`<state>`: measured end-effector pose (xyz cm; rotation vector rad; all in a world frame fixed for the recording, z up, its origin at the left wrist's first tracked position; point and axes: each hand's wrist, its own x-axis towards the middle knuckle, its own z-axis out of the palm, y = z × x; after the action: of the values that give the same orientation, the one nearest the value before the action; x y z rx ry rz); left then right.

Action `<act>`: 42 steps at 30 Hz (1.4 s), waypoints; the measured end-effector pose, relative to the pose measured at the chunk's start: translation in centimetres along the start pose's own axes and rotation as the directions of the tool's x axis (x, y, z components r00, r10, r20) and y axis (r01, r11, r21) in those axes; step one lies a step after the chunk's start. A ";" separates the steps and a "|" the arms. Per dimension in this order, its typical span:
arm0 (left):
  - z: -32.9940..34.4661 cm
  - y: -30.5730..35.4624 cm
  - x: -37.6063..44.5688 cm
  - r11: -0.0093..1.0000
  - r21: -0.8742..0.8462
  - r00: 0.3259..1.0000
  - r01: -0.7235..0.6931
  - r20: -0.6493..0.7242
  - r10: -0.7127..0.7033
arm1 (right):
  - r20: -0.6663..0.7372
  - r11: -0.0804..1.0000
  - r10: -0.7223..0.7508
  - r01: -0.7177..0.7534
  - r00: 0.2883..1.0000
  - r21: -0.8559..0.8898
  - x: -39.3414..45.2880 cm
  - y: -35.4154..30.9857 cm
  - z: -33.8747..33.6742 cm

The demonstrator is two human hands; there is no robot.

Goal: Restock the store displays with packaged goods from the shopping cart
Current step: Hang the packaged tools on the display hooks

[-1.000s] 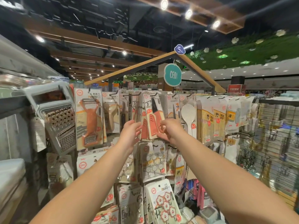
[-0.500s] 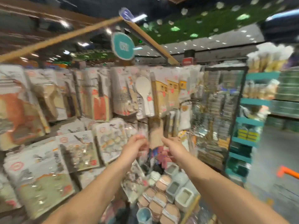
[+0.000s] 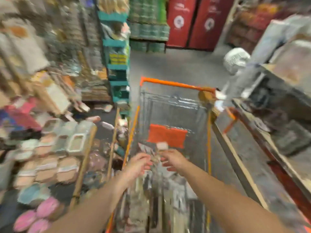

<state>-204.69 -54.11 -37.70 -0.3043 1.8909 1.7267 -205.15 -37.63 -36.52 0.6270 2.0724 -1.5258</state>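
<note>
Reaching with the left hand (image 3: 137,165) and right hand (image 3: 173,161) over the cart (image 3: 176,84), above blurry packs (image 3: 148,199) inside. Fingers loosely curled; too blurry to tell if holding anything. Next, probably: grab one pack, turn back to the shelves (image 3: 50,148).

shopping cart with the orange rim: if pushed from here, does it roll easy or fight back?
The shopping cart probably rolls freely: open grey floor lies ahead. Its basket looks only partly filled with flat packaged goods, so likely light for its size. The aisle is tight, with a display shelf close on its left, so it may clip that.
</note>
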 end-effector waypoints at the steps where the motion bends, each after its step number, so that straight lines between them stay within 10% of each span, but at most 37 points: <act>1: 1.7 -1.3 0.4 0.999 0.017 0.998 0.041 0.043 -0.041 | -0.036 0.998 0.054 -0.055 0.998 -0.009 0.0 2.4 -1.0; 9: 5.6 -13.2 -1.0 0.924 0.184 0.920 0.334 0.148 -0.362 | -0.039 0.930 0.366 -0.364 0.930 0.047 -0.1 16.8 -2.2; 17: 2.9 -17.0 -2.3 0.877 0.173 0.887 0.448 0.036 -0.460 | 0.031 0.966 0.221 -0.214 0.975 -0.145 0.4 19.6 3.9; 23: 1.2 -17.1 -3.3 0.894 0.065 0.896 0.444 0.001 -0.445 | -0.018 0.928 0.189 -0.185 0.982 -0.323 1.6 19.9 5.9; 27: 1.4 -16.7 -3.3 0.936 0.050 0.937 0.349 0.003 -0.349 | -0.027 0.988 0.151 -0.151 0.988 -0.010 1.0 20.5 4.3; 37: 2.8 -14.3 -1.2 0.989 0.001 0.979 0.148 -0.143 -0.146 | 0.408 0.951 0.125 -0.227 0.905 0.212 -1.2 18.7 3.1; 42: 0.1 -15.1 -1.0 0.992 -0.029 0.965 0.119 -0.233 -0.122 | 0.025 0.943 0.267 -0.267 0.963 0.199 0.8 20.7 1.7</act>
<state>-196.05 -56.43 -49.90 -0.6411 1.9778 1.6847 -192.73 -33.56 -52.68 0.9440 1.7616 -1.5822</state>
